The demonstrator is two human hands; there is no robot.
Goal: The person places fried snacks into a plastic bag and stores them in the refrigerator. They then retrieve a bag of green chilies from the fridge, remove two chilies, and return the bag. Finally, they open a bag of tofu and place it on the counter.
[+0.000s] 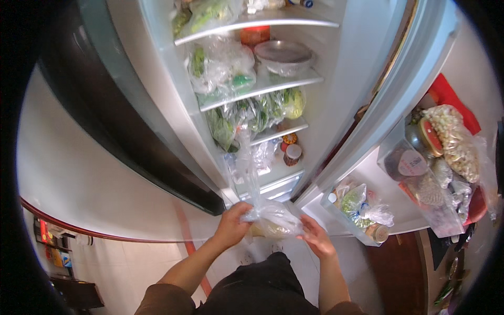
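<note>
A clear plastic bag (277, 216) with something pale yellow at its bottom is held between my two hands, in front of an open refrigerator. My left hand (233, 224) is closed on the bag's gathered neck, and loose plastic stretches up from there towards the lower shelves. At the bag's other side, the fingers of my right hand (318, 239) touch the plastic. Behind, bagged leafy greens (256, 114) lie on a refrigerator shelf (262, 94), and a lidded jar (292, 154) stands lower down.
The open door at right carries a bin (445, 220) of bagged food and jars, and a lower bin (368, 239) with a tied bag and a jar. A covered bowl (284, 57) sits on an upper shelf. Another door (130, 157) curves along the left.
</note>
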